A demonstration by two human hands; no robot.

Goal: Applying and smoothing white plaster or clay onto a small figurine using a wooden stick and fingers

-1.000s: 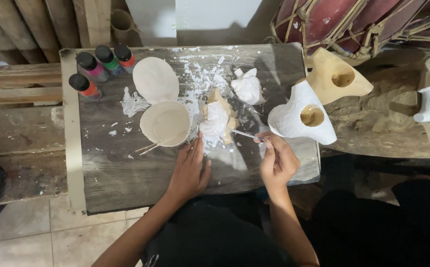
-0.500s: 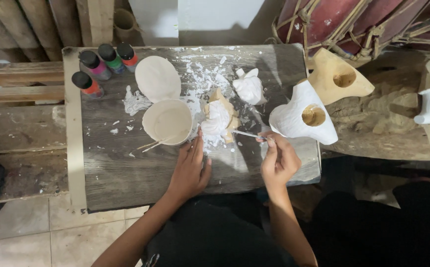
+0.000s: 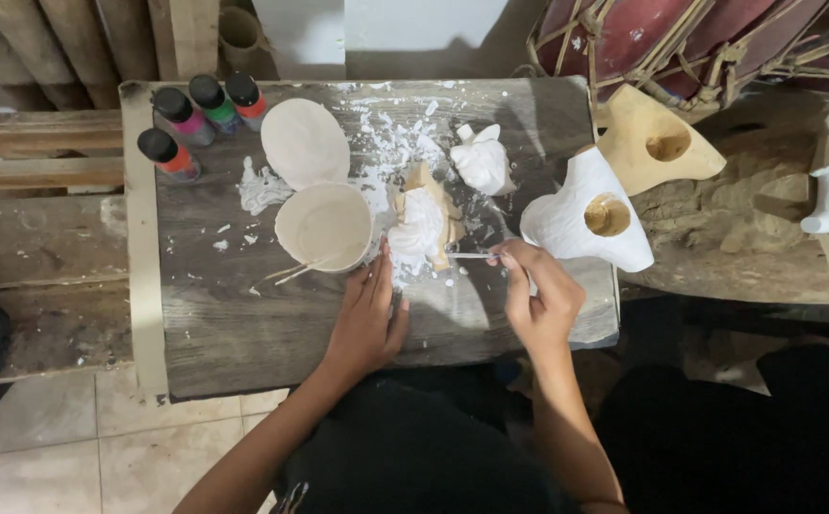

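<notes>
The right hand (image 3: pixel 540 303) had its grip pinched shut on a thin paintbrush (image 3: pixel 471 254), the bristle end reaching leftward to a small wooden figure (image 3: pixel 424 224) half coated in white. Just left of that grip, the left hand (image 3: pixel 367 319) lay flat and open on the worktop (image 3: pixel 224 324), holding nothing, its fingertips touching the base of the figure. Beyond the left hand stood a shallow bowl of white paint (image 3: pixel 324 227), with its round lid (image 3: pixel 305 143) behind it and four capped paint bottles (image 3: pixel 200 119) farther left. A white-painted carving (image 3: pixel 581 221) rested right of the brush, close to the worktop's edge. The figure looked lightly braced, so a firm stroke could have tipped it; a stray wrist might have smeared wet paint.
</notes>
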